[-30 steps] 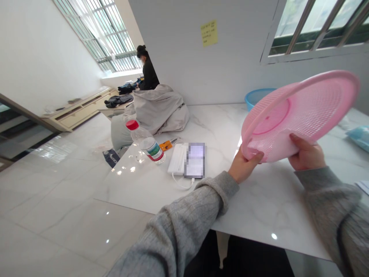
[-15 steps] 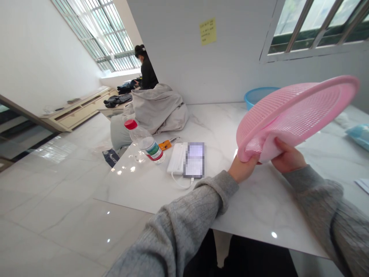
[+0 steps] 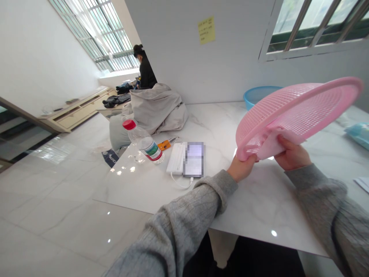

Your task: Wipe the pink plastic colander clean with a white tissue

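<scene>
A round pink mesh basket (image 3: 265,111) is held tilted above the table, its opening turned up and to the right. My left hand (image 3: 241,167) grips its near left rim, fingers closed over the edge. My right hand (image 3: 293,154) is closed on a pale pinkish cloth (image 3: 271,144), pressing it over the basket's near rim. The thumb lies on top of the cloth, and the fingers beneath are partly hidden. Behind the basket stands a blue basin (image 3: 253,96), partly covered by it.
Left on the white marbled table (image 3: 219,127) are a red-capped bottle (image 3: 150,148), an orange item (image 3: 164,145), a white power bank (image 3: 175,159) cabled to a phone (image 3: 193,159), and a grey cloth bag (image 3: 157,107). A blue packet (image 3: 359,134) lies right. A person (image 3: 147,69) stands far back.
My right hand has slid slightly to the right along the rim with the cloth. The basket has shifted a little; my left hand keeps its grip.
</scene>
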`<state>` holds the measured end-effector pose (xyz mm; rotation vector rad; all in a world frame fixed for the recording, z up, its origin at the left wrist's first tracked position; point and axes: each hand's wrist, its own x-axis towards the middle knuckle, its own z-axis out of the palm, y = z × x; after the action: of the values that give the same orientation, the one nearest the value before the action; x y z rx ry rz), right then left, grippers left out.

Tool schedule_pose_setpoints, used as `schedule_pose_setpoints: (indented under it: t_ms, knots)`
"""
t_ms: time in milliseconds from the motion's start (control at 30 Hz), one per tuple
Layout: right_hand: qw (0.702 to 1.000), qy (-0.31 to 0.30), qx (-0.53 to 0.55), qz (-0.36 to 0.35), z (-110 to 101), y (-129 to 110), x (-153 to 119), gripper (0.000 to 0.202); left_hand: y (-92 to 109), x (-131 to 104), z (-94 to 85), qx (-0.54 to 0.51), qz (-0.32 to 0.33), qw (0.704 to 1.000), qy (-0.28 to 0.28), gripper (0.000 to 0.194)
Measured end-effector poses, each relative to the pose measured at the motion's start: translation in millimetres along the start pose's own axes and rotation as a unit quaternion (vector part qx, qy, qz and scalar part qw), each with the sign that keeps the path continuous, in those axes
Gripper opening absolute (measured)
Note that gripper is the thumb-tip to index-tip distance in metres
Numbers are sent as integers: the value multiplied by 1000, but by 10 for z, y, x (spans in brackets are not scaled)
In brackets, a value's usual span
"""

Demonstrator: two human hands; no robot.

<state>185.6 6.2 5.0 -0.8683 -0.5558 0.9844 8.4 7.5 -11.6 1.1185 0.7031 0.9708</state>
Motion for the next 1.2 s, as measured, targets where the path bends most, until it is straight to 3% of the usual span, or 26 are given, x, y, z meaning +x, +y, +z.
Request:
schedule_pose_setpoints:
  t_ms: [167, 367, 633, 800, 933, 1067, 1200]
  knots:
    - [1000, 10, -15, -26, 24, -65, 13, 33, -16, 23, -27, 2, 17, 1000, -7, 17]
    - [998, 10, -33, -46, 4, -80, 41, 31, 6, 9, -38, 2, 16, 1000, 0, 31]
    - [999, 45, -1, -5, -9, 40, 23, 35, 31, -38, 0, -58, -18, 998, 31, 65]
    - [998, 40, -19, 35, -1, 52, -8, 34, 46, -50, 5, -102, -15, 994, 44, 74]
    - [997, 24, -37, 68, -53, 27, 11, 41, 65, -34, -5, -125, -3, 990, 67, 74]
    - [997, 47, -38, 44, -114, 40, 59, 35, 71, 3, -20, -142, -9, 985, 96, 68]
    - [996, 34, -38, 74, -108, 52, 55, 32, 85, 5, -19, -166, -18, 981, 95, 62]
